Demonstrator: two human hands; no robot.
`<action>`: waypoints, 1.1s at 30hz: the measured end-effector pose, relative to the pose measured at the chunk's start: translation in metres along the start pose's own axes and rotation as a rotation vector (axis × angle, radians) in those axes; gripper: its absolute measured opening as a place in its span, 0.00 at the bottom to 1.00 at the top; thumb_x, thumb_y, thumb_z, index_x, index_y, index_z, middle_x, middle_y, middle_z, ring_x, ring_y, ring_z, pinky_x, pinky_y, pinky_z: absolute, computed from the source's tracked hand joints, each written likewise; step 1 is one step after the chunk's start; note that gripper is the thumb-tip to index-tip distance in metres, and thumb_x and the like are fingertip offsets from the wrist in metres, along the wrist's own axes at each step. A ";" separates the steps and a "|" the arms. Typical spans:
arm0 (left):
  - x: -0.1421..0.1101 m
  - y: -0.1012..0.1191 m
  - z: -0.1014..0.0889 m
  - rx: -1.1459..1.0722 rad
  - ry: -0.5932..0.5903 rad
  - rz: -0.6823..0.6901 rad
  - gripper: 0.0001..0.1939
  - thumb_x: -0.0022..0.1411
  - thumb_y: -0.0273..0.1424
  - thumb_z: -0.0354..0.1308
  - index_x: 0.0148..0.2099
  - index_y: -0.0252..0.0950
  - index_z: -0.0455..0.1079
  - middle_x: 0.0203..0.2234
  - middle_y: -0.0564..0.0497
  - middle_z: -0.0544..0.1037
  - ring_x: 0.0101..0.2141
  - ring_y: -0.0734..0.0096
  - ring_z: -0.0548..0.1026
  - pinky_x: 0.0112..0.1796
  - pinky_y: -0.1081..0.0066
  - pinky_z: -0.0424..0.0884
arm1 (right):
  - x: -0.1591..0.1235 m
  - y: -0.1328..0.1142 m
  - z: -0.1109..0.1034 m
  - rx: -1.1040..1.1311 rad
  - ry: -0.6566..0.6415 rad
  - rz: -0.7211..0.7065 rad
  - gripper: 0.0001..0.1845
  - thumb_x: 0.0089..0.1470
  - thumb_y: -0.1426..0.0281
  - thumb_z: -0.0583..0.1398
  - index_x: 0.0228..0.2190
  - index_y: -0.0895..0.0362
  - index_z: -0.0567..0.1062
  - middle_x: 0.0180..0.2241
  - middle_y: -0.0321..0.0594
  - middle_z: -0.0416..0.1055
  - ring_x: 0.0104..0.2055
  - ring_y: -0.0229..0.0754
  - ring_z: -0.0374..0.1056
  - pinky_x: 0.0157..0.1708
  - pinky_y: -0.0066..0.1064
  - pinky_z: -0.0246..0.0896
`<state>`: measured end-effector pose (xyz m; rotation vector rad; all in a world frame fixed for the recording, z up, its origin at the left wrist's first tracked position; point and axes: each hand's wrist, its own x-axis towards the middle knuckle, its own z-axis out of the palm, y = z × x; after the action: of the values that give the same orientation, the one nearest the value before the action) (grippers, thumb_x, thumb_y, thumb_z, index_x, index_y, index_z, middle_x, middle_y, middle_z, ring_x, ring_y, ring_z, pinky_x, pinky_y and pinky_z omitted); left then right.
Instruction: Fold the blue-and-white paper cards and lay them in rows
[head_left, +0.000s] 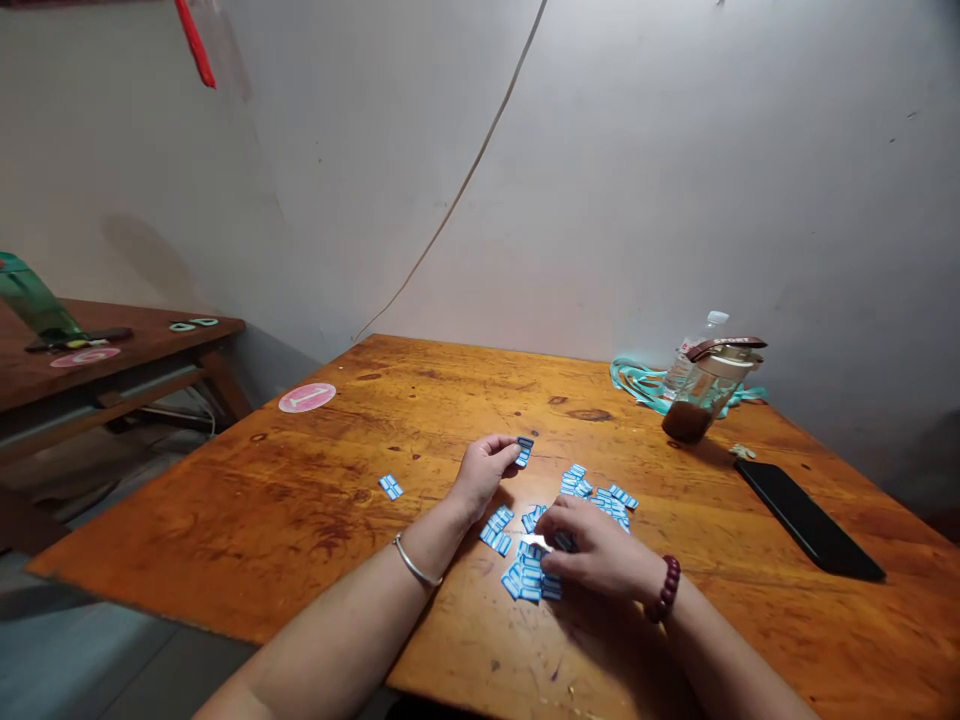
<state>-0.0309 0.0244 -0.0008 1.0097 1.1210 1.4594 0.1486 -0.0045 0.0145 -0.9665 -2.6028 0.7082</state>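
My left hand [484, 475] pinches a small blue-and-white card [523, 452] between thumb and fingers, raised a little over the table. My right hand [592, 545] reaches over a loose pile of similar small cards [525, 578], thumb and fingers apart. Its fingertips are at the pile's edge; whether they touch a card I cannot tell. More of these cards [576, 482] are scattered beyond the right hand, partly hidden by it. A small group of cards [495, 532] lies below my left hand. One set of cards [391, 487] rests separately on the left.
The wooden table [360, 560] bears a black phone [806, 520] at right. Behind it stand a tilted-looking jug of brown liquid [697, 405], a clear plastic bottle [684, 365] and turquoise straps [637, 385]. A pink number sticker [307, 397] is at left. A second table [150, 350] stands farther left.
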 end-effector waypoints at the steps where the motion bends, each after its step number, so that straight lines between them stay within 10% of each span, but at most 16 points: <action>1: 0.000 0.000 0.000 0.001 0.001 0.000 0.10 0.46 0.34 0.59 0.30 0.32 0.70 0.22 0.51 0.72 0.23 0.77 0.69 0.26 0.77 0.64 | -0.001 -0.004 0.002 -0.009 -0.043 -0.018 0.15 0.40 0.64 0.61 0.34 0.52 0.71 0.32 0.36 0.64 0.34 0.39 0.59 0.34 0.27 0.52; 14: 0.001 0.001 -0.001 0.027 -0.001 0.000 0.10 0.46 0.34 0.59 0.30 0.32 0.70 0.21 0.51 0.73 0.23 0.77 0.69 0.26 0.77 0.64 | 0.008 0.024 0.002 0.139 0.071 0.170 0.07 0.46 0.74 0.51 0.24 0.57 0.70 0.25 0.36 0.68 0.28 0.36 0.61 0.28 0.25 0.52; 20: 0.001 0.000 -0.001 0.030 0.001 -0.007 0.11 0.46 0.34 0.58 0.31 0.32 0.70 0.22 0.51 0.73 0.23 0.77 0.69 0.26 0.77 0.63 | 0.004 0.009 0.001 -0.072 0.235 0.148 0.11 0.45 0.73 0.54 0.34 0.55 0.69 0.34 0.39 0.65 0.36 0.39 0.59 0.35 0.29 0.50; 33: -0.003 0.004 0.002 0.041 -0.017 0.005 0.10 0.46 0.34 0.58 0.29 0.32 0.69 0.21 0.52 0.72 0.22 0.78 0.68 0.25 0.77 0.63 | 0.003 -0.021 0.027 -0.034 0.025 0.005 0.02 0.43 0.74 0.57 0.23 0.56 0.70 0.28 0.36 0.66 0.32 0.37 0.60 0.31 0.26 0.50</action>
<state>-0.0294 0.0211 0.0033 1.0523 1.1408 1.4341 0.1237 -0.0259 0.0031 -0.9856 -2.6000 0.6503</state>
